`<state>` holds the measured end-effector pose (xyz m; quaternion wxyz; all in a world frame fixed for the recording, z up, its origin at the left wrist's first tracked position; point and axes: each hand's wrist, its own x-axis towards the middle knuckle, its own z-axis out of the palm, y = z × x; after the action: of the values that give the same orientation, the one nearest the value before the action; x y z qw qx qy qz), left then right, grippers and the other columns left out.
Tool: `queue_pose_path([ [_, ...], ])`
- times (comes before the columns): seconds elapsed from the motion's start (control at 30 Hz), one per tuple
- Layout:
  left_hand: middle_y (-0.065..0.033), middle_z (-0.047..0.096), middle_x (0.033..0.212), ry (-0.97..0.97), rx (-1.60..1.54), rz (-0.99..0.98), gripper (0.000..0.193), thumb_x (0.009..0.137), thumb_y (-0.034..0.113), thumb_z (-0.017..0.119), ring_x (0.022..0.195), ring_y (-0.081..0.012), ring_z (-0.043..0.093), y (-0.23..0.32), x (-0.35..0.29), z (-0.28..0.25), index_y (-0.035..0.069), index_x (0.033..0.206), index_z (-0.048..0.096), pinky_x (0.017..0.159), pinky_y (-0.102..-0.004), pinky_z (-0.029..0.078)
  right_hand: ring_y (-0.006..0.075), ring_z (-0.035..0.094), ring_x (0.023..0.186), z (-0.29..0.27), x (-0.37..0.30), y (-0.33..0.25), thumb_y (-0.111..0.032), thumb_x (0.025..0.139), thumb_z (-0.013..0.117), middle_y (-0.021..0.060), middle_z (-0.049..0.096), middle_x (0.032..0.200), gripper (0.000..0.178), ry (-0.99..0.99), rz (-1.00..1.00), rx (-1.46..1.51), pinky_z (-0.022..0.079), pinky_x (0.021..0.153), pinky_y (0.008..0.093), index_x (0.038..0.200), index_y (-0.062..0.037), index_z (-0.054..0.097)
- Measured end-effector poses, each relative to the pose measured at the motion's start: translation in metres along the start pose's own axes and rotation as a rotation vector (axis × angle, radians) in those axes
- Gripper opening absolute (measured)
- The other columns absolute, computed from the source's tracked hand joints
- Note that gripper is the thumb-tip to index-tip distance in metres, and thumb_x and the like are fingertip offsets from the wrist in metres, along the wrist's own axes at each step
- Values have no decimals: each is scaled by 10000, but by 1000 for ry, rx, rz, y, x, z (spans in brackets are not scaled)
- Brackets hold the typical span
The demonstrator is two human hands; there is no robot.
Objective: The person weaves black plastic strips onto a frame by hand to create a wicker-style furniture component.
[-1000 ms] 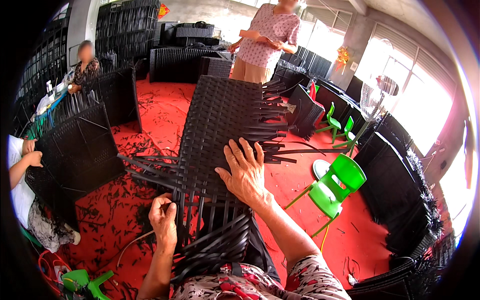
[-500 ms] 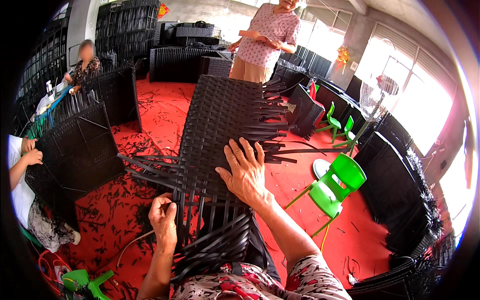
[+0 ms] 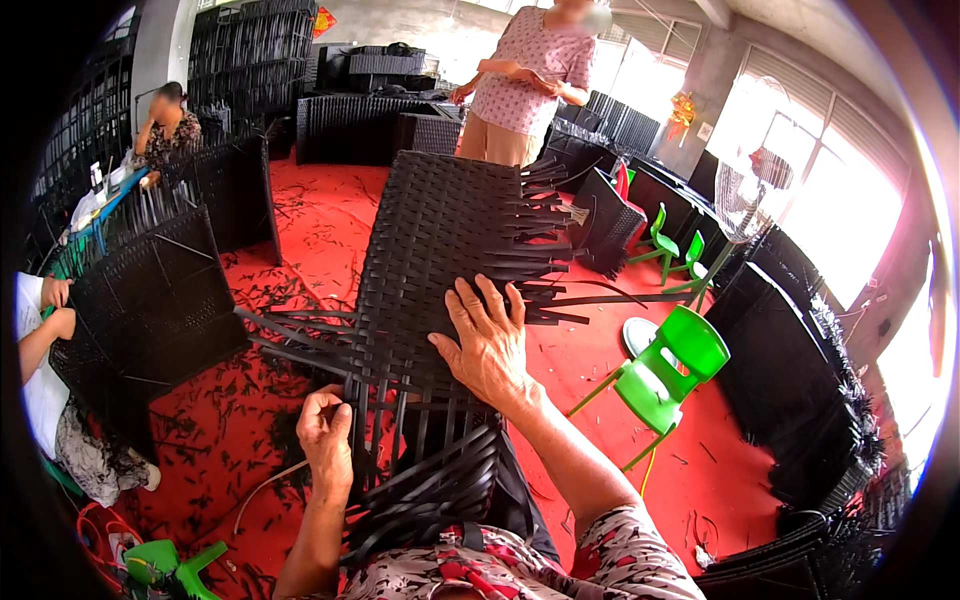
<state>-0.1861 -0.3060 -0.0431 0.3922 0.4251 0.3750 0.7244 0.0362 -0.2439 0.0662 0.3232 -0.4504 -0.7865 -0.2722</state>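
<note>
A partly woven panel of flat black plastic strips [image 3: 430, 240] extends away in front of me. My right hand [image 3: 487, 335] lies on its weave with the fingers spread, near the panel's right edge. At the left edge, beside the unwoven strips nearer my body, my left hand [image 3: 325, 432] is closed, thumb against curled fingers. Whatever sits between those fingertips is hidden. Loose strip ends [image 3: 300, 335] stick out to the left, and a fringe of cut ends [image 3: 540, 240] lines the right side. Long black strips [image 3: 430, 490] bunch together over my lap.
A green chair [image 3: 665, 375] stands to the right on the red floor covering [image 3: 600, 480], which is strewn with black scraps. Black woven panels [image 3: 150, 300] stand at the left beside a seated co-worker. Another person stands beyond my panel. A pedestal fan [image 3: 750, 195] is at the right.
My hands keep nearly the same places. The view shifts very slightly. The seated person at the far left now has a hand raised to the head.
</note>
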Motion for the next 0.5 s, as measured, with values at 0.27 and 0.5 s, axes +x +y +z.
queue_pose_path([
  [0.27, -31, 592, 1039, 5, 11, -11, 143, 859, 66, 685, 830, -79, 461, 3, -3, 1, 9, 912, 565, 763, -237, 392, 323, 430, 1299, 0, 0, 0, -380, 846, 679, 134, 557, 1323, 539, -2, 7, -2, 223, 1110, 525, 1229, -8, 599],
  [0.5, -35, 594, 1045, 12, 16, -2, 122, 856, 41, 671, 819, -77, 453, 1, -1, 0, 11, 908, 564, 748, -235, 387, 332, 423, 1299, 2, -1, 0, -369, 819, 702, 136, 552, 1319, 544, 32, -1, 18, 230, 1109, 551, 1212, -9, 597],
])
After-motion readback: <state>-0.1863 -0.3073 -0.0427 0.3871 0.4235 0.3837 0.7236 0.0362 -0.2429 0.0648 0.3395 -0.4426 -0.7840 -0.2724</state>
